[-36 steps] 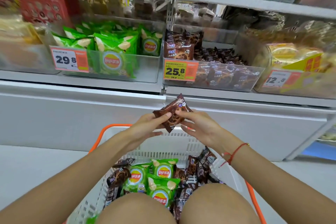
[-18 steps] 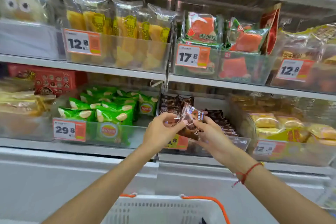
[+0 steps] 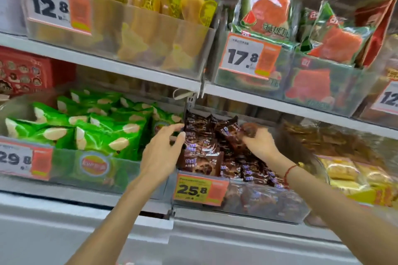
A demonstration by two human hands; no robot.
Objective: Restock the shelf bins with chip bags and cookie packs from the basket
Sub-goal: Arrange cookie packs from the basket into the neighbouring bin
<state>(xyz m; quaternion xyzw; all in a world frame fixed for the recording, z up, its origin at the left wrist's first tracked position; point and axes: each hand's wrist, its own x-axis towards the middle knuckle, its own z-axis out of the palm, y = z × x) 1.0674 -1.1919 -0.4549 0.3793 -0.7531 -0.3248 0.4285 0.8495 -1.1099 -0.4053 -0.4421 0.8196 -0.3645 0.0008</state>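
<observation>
Both my hands are inside the clear cookie bin (image 3: 269, 202) on the lower shelf, the one tagged 25.8. My right hand (image 3: 259, 143) grips a brown cookie pack (image 3: 231, 133) and holds it over the packs lying in the bin. My left hand (image 3: 162, 153) reaches in at the bin's left end, fingers curved against the upright brown packs (image 3: 200, 161) at the front. To the left stands the chip bin (image 3: 64, 163) full of green chip bags (image 3: 101, 133). The basket is out of view.
The upper shelf carries a bin of yellow snack bags (image 3: 150, 34) tagged 12.8 and a bin of red-and-green packs (image 3: 318, 79) tagged 17.8. Yellow packs (image 3: 353, 176) fill the bin to the right. A red box (image 3: 25, 75) sits at far left. A grey cabinet front (image 3: 193, 243) runs below.
My view has lifted from the basket up to the shelves. Both hands have carried the brown cookie pack upward and into the 25.8 bin.
</observation>
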